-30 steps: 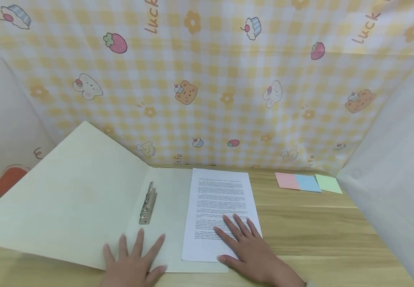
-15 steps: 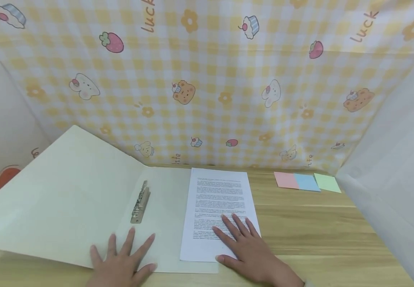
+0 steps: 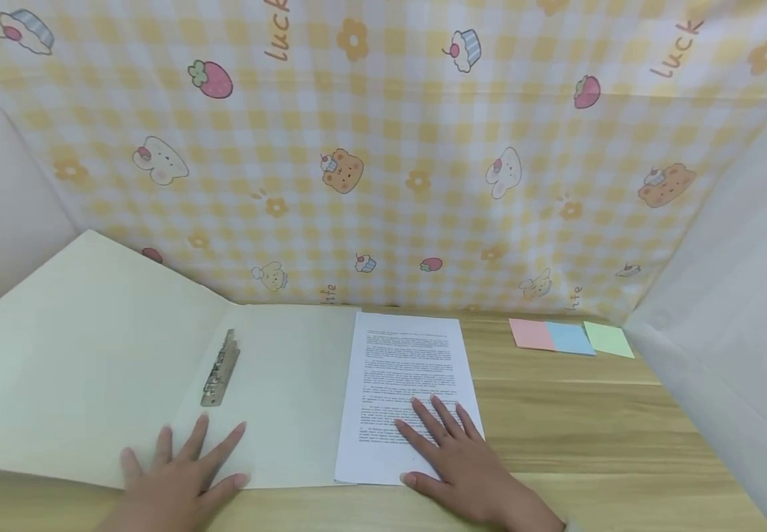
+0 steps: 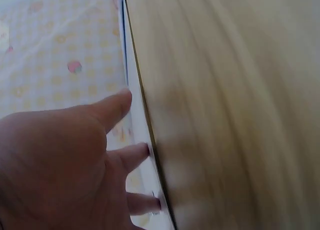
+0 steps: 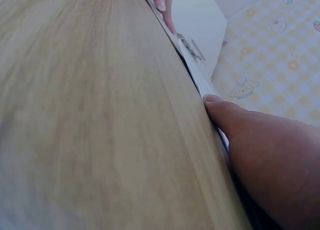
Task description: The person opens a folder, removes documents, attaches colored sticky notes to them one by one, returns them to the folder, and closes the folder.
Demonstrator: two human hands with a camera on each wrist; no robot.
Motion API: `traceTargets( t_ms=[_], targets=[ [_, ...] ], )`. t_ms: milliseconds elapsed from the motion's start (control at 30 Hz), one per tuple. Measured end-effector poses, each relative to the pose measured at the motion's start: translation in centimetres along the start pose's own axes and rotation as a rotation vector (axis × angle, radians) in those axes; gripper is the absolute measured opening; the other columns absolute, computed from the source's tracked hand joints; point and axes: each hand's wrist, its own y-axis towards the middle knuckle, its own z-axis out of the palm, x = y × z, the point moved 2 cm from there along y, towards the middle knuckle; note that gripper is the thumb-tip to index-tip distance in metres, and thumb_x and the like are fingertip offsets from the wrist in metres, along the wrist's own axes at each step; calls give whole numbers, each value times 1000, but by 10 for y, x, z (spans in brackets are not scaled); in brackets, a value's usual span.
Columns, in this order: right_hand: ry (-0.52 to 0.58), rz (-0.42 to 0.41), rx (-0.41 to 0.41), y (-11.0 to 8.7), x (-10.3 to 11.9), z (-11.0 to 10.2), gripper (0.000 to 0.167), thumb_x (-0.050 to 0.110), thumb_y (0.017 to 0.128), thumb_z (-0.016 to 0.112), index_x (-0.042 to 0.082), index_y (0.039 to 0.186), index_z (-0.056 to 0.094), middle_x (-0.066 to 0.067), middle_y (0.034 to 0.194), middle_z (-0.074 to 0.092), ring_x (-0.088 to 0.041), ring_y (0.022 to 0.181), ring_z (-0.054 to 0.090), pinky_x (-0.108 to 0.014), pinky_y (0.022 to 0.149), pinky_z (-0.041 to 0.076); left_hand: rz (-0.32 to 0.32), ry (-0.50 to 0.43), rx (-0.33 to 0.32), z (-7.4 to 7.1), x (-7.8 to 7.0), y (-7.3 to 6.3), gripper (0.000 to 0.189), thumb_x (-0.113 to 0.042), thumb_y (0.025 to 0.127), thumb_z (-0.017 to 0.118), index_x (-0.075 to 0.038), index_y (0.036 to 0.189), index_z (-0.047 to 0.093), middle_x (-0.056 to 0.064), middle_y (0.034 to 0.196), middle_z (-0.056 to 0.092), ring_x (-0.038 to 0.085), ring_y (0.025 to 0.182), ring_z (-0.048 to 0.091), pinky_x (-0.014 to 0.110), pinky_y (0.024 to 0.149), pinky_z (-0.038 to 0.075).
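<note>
An opened cream file folder lies at the left, its cover tilted up toward the wall. A metal ring clip is fixed near its fold. My left hand rests on the folder's near part, below the clip, with fingers spread. My right hand lies flat with spread fingers on the lower right of a printed paper sheet. The sheet's left edge overlaps the folder's right edge. In the right wrist view, the right thumb presses at the paper's near edge.
Pink, blue and green sticky notes lie in a row at the back right of the wooden table. A yellow checked cloth hangs behind, with white sheeting at the right.
My left hand has slid left with the folder, which has come mostly out from under the paper. The right hand and the paper have stayed in place.
</note>
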Motion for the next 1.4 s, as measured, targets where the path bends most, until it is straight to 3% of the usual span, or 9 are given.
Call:
traceTargets(
  t_ms=[200, 367, 533, 633, 800, 900, 1033, 1133, 1400],
  targets=[
    [-7, -5, -12, -3, -1, -2, 64, 64, 103, 35, 38, 160, 26, -3, 171, 19, -37, 158, 14, -24, 115, -32, 10, -6, -51, -6, 17, -1, 71, -69, 94, 50, -28, 151, 47, 37, 151, 40, 80, 128, 23, 96, 88, 4],
    [-5, 4, -3, -3, -4, -1, 64, 65, 102, 34, 37, 160, 26, -3, 171, 17, -36, 159, 12, -26, 117, -32, 27, 13, -83, -11, 28, 1, 71, -68, 93, 54, -28, 151, 48, 35, 151, 42, 79, 127, 27, 93, 92, 8],
    [12, 28, 19, -3, -6, -2, 66, 66, 101, 35, 37, 160, 27, -1, 171, 16, -34, 160, 10, -56, 126, -6, 34, 25, -64, -15, 38, 4, 72, -69, 92, 55, -28, 151, 47, 35, 151, 42, 79, 127, 27, 92, 91, 10],
    [10, 35, 26, -3, -6, -3, 66, 67, 101, 35, 38, 159, 27, 0, 171, 16, -34, 160, 10, -63, 124, 5, 39, 26, -53, -18, 42, 7, 72, -68, 93, 54, -27, 151, 48, 36, 151, 41, 80, 126, 27, 93, 89, 12],
    [9, 27, 9, -4, -4, -2, 64, 66, 101, 35, 39, 159, 28, 0, 171, 18, -34, 159, 12, -56, 126, -1, 59, 0, -43, -21, 56, 8, 70, -65, 94, 56, -25, 152, 46, 40, 150, 39, 83, 123, 25, 95, 87, 8],
    [3, 16, -5, -5, -3, -1, 63, 65, 102, 35, 39, 159, 28, -1, 171, 19, -35, 159, 14, -45, 127, -13, 71, -5, -33, -22, 67, 8, 71, -63, 94, 57, -26, 153, 45, 40, 150, 38, 84, 122, 25, 95, 86, 6],
    [-4, 18, 8, -4, -3, 0, 64, 66, 102, 33, 39, 159, 27, -1, 171, 17, -35, 159, 12, -50, 126, -14, 77, 8, -31, -25, 79, 10, 70, -63, 94, 57, -27, 153, 45, 40, 150, 39, 84, 121, 26, 94, 86, 6],
    [-15, 13, 12, -5, -1, -1, 64, 66, 102, 33, 39, 159, 27, -1, 171, 17, -35, 159, 13, -61, 125, 4, 77, 12, -38, -25, 84, 10, 69, -63, 95, 57, -27, 153, 45, 40, 149, 39, 83, 121, 26, 93, 86, 5],
    [-31, -7, 3, -4, 2, -4, 65, 68, 100, 35, 39, 158, 31, -2, 170, 24, -36, 157, 21, -66, 122, 20, 66, 12, -8, -25, 88, 13, 67, -62, 97, 54, -22, 150, 49, 43, 146, 41, 82, 117, 33, 94, 85, 7]
  ],
)
